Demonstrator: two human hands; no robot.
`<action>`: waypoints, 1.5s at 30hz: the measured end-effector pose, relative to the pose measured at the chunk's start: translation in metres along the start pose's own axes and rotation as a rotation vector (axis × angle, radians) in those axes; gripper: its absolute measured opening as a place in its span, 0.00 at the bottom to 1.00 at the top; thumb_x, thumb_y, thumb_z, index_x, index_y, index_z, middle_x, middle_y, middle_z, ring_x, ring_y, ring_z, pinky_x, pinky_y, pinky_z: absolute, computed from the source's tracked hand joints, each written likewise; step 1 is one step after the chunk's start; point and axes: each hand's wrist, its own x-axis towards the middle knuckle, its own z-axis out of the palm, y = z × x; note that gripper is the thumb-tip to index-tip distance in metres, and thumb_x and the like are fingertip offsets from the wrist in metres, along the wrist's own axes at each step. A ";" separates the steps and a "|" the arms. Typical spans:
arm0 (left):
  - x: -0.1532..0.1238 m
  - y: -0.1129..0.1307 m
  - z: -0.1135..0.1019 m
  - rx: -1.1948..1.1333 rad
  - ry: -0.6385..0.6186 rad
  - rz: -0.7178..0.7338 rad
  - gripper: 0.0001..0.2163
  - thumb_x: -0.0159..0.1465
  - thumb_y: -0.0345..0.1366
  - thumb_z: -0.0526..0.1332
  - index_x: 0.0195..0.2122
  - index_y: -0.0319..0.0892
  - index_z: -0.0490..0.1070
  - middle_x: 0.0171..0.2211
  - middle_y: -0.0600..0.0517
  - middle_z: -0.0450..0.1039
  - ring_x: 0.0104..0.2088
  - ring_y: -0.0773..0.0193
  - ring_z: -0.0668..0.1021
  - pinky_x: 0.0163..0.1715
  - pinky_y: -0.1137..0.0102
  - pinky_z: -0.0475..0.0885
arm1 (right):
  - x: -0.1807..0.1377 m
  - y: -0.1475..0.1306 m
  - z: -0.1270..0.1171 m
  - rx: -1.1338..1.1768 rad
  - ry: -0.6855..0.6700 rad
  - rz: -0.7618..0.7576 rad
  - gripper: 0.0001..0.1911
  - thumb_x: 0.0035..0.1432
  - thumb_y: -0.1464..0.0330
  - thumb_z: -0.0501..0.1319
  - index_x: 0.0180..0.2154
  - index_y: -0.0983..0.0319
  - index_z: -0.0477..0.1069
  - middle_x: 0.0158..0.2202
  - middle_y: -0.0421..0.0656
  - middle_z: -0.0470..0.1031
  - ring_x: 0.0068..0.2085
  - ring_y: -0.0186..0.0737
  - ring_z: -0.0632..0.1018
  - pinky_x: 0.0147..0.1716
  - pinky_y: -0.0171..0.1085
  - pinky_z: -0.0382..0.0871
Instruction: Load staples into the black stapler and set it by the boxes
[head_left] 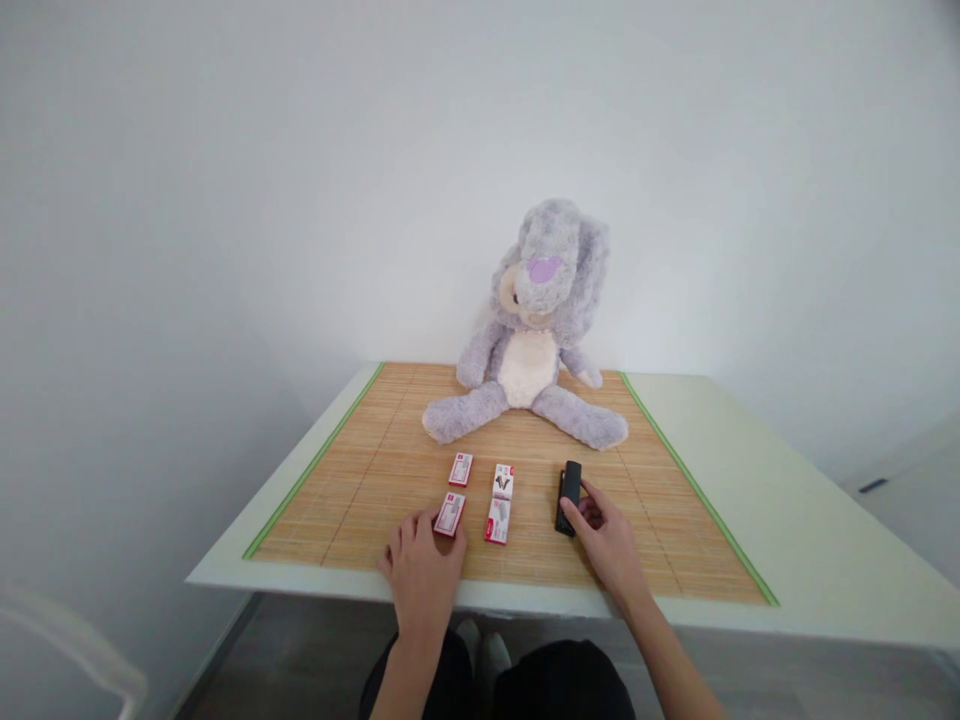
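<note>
In the lower middle of the frame, the thumb and forefinger of the left hand (424,560) are parted around the near end of a small red-and-white box (450,514); whether the box is gripped or only touched cannot be told. By the right hand (609,540), right of the lower centre, a black stapler (568,498) is held, with the thumb laid across it from the near side and the forefinger bent along its right edge; the other fingers are curled and partly hidden. The stapler is seen lying lengthwise, its far end tilted slightly to the right. Just above the left hand's box, a second, matching box (460,469) is placed apart from it. Between the hands, an upper printed box (503,481) and a lower printed box (497,522) are lined up end to end. All of these are set out on a bamboo mat (360,470) edged in green, by which much of a white table (750,480) is covered. A grey plush rabbit (529,370) is seated above the centre, its legs spread, before a white wall (225,200). At the bottom edge, dark trousers (577,680) and pale shoes (491,655) are seen.
</note>
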 end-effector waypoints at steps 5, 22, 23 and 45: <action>-0.014 0.021 -0.004 -0.145 0.004 0.188 0.18 0.69 0.41 0.60 0.59 0.48 0.70 0.57 0.45 0.70 0.57 0.48 0.71 0.57 0.53 0.65 | -0.002 0.000 0.000 -0.007 0.008 -0.009 0.35 0.60 0.45 0.64 0.60 0.61 0.72 0.33 0.42 0.78 0.32 0.43 0.76 0.34 0.42 0.71; -0.001 0.064 0.026 -0.217 -0.172 0.371 0.26 0.67 0.32 0.56 0.67 0.44 0.61 0.67 0.43 0.62 0.64 0.48 0.68 0.62 0.53 0.65 | -0.003 0.001 0.003 -0.118 0.023 -0.077 0.30 0.56 0.50 0.67 0.55 0.60 0.72 0.35 0.42 0.78 0.33 0.43 0.76 0.35 0.41 0.71; -0.007 0.062 0.025 -0.218 -0.162 0.345 0.25 0.67 0.32 0.56 0.66 0.43 0.62 0.66 0.42 0.63 0.63 0.48 0.69 0.62 0.53 0.65 | -0.003 0.002 0.003 -0.117 0.020 -0.082 0.29 0.57 0.51 0.67 0.54 0.60 0.72 0.35 0.42 0.78 0.33 0.43 0.77 0.35 0.41 0.72; -0.028 0.046 0.007 -0.237 -0.220 0.490 0.22 0.73 0.42 0.53 0.68 0.51 0.64 0.66 0.48 0.66 0.64 0.49 0.66 0.65 0.49 0.60 | 0.030 -0.046 0.016 -0.155 -0.446 -0.321 0.17 0.55 0.71 0.61 0.46 0.58 0.78 0.42 0.41 0.83 0.41 0.43 0.81 0.44 0.39 0.73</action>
